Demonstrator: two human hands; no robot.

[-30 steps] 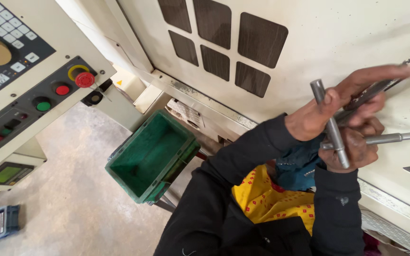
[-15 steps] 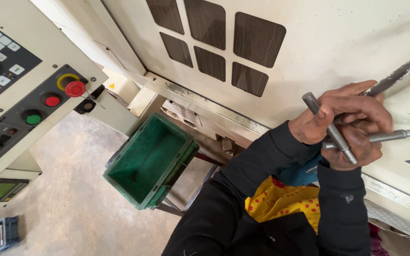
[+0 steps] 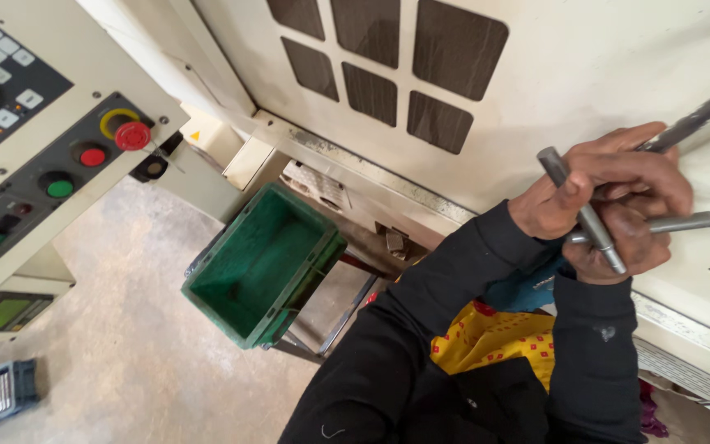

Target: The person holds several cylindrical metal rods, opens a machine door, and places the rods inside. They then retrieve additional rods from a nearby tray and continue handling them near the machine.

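Both hands sit close together at the right of the head view, in front of a cream-coloured machine panel [image 3: 618,66], and they overlap so much that telling them apart is partly a matter of following the black sleeves. The left hand [image 3: 597,185], the upper one, has its grip closed around a short grey metal rod [image 3: 578,205] that runs slantwise from an end sticking up above the thumb down to a tip below the fingers. The right hand [image 3: 622,242], just beneath and touching the left, has its grip curled shut on a second metal rod [image 3: 692,222], which lies nearly level and points off toward the right edge. A third, darker metal bar [image 3: 700,115] rises at a slant from behind the fingers toward the upper right; which hand holds it I cannot tell. All three pieces cross within the cluster of fingers, against the panel. A bit of blue cloth [image 3: 527,284] shows between the forearms, and yellow patterned fabric [image 3: 495,341] lies below it. To the left, well apart from the hands, a green plastic crate [image 3: 260,267] stands open on a thin metal frame over the concrete floor [image 3: 108,329]. Farther left is a control panel [image 3: 34,148] with a red mushroom button [image 3: 131,136] ringed in yellow, a red button and a green button. Dark square vents [image 3: 388,66] sit in the machine panel above.
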